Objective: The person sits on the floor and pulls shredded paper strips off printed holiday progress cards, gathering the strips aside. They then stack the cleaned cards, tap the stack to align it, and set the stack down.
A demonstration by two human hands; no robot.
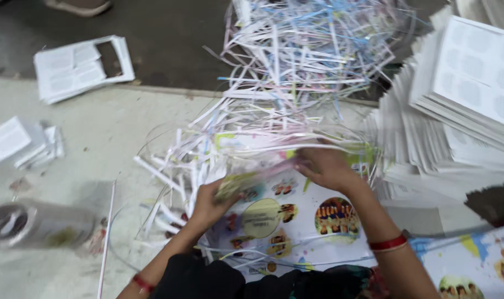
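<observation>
My left hand grips the near-left edge of a blurred, colourful printed sheet, thumb on top. My right hand holds the far-right part of the same sheet, fingers curled over it. Below the hands lies a white printed sheet with round pictures. A tangle of thin white, blue and pink paper strips spreads beyond and around the hands. Both wrists wear red bangles.
Tall stacks of white printed sheets stand at the right. A cut-out stack of paper and a smaller pile lie at the left. A shiny metal cylinder rests at the near left. Someone's foot shows at the top.
</observation>
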